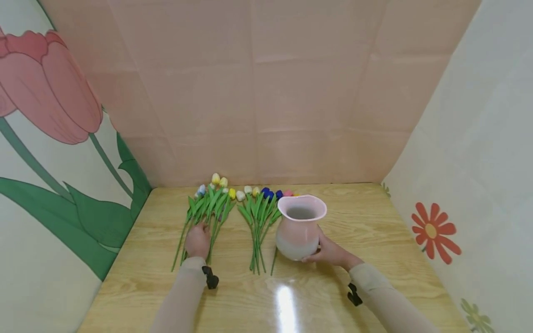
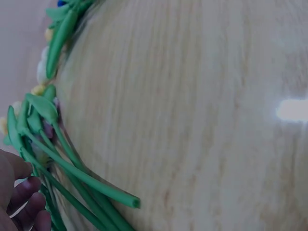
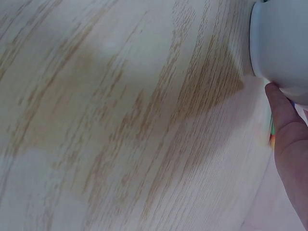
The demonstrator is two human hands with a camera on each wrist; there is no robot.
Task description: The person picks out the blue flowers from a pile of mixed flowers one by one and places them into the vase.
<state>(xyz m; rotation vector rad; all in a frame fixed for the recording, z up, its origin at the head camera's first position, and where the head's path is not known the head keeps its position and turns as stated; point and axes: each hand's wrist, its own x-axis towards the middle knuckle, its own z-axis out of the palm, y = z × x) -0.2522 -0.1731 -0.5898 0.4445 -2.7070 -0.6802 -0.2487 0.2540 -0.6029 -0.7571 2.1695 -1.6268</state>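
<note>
In the head view my left hand (image 1: pixel 199 239) is over the stems of the left bunch of artificial tulips (image 1: pixel 214 203), which have white, yellow and pale blue heads. The left wrist view shows curled fingers (image 2: pixel 29 204) beside several green stems (image 2: pixel 91 185); whether they pinch a stem is hidden. My right hand (image 1: pixel 329 252) holds a pink and white vase (image 1: pixel 296 236) low on its right side. Its wide ruffled mouth faces up and looks vacant. In the right wrist view a finger (image 3: pixel 284 113) lies along the pale vase wall (image 3: pixel 284 48). I cannot tell whether the base touches the table.
A second tulip bunch (image 1: pixel 258 222), with white, yellow and blue heads, lies between the hands. Pink and orange heads (image 1: pixel 288 193) show behind the vase. The wooden table (image 1: pixel 366 212) meets a pink backdrop (image 1: pixel 266 115) and printed side walls (image 1: pixel 470 152).
</note>
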